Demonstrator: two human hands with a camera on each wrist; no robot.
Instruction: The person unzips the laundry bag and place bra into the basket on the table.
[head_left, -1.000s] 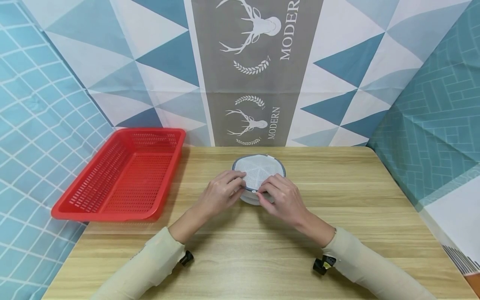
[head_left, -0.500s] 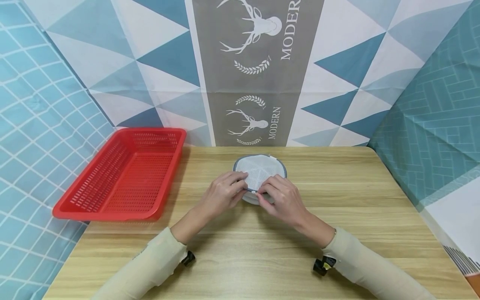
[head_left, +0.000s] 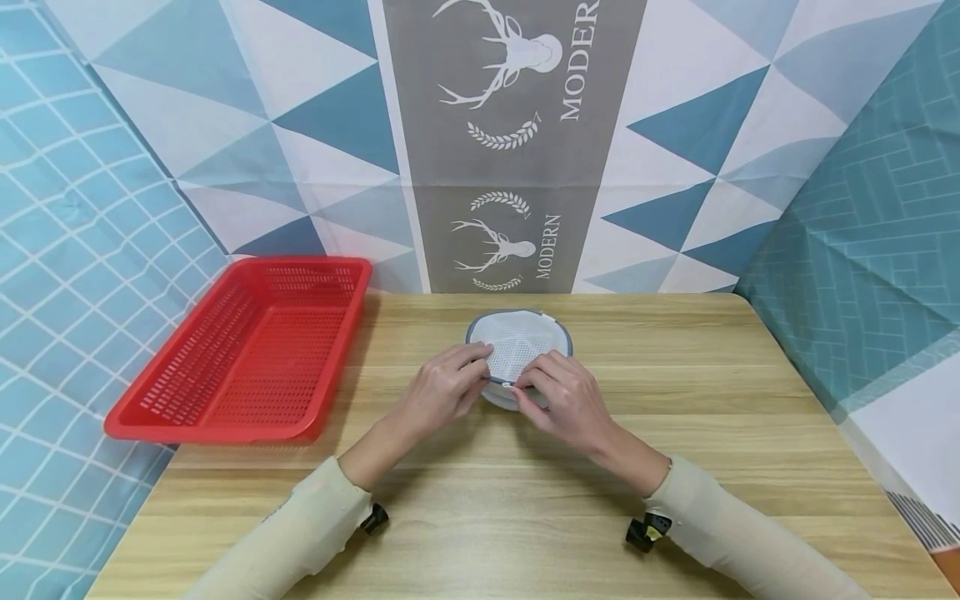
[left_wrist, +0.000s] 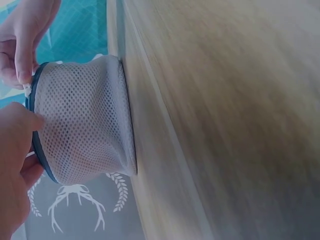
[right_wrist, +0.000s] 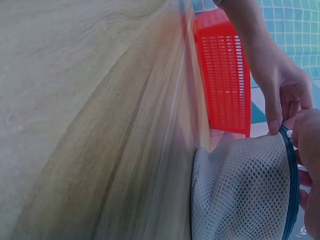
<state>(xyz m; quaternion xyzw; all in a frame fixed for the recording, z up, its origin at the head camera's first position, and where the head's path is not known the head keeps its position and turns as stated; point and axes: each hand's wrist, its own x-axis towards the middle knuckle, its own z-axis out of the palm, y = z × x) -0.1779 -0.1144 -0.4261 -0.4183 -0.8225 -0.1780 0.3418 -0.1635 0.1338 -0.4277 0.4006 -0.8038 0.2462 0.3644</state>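
While the patterned backdrop (head_left: 315, 167) fills the far side, its grey panel (head_left: 442, 150) carries the only legible writing: MODERN, twice, running sideways, with white deer heads and leafy sprigs. Wooden table (head_left: 487, 500) below. Red basket (head_left: 217, 432) at left, well apart from the hands, unmoved over the last second; no label readable on it.

Mesh bag (head_left: 521, 333), white with a dark rim (right_wrist: 293, 175), stands upright toward the table's far edge, right of the basket. No readable brand. Change since a second ago: next to none; bag and both hands keep their places, the near rim still in their grasp. Reading: work is held at one spot on the zip, with no clear progress along it.

Left hand (head_left: 447, 379): thumb and fingers pinched on the bag's edge, thumb against the outer mesh. Right hand (head_left: 566, 392): thumb and fingertip clamped on the white zip pull (head_left: 507, 384), just beside the left fingers. How far the zip is done up, cannot tell.
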